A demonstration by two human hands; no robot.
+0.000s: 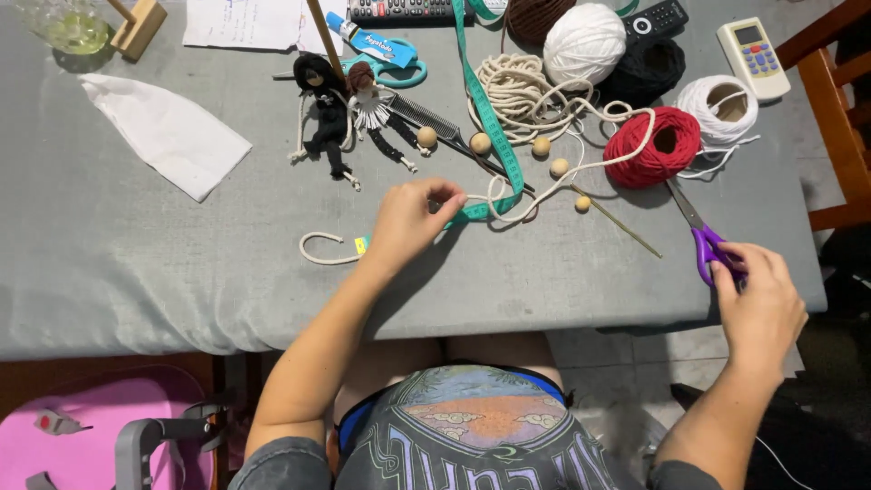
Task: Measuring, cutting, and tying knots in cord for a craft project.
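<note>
Currently the left hand [408, 220] pinches the cream cord [508, 195] against the green tape measure [485, 118] on the grey table [136, 254]. The right hand [760, 299], fingers curled, grips the purple scissors [706, 238] near the table edge, just below the red yarn spool [655, 145].

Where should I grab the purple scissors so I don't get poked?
Take the purple-handled scissors by the plastic loops at the near table edge, where the right hand already touches them. Come from the near side: the metal blades point away toward the red spool of yarn, so your fingers stay clear of the tips.
</note>
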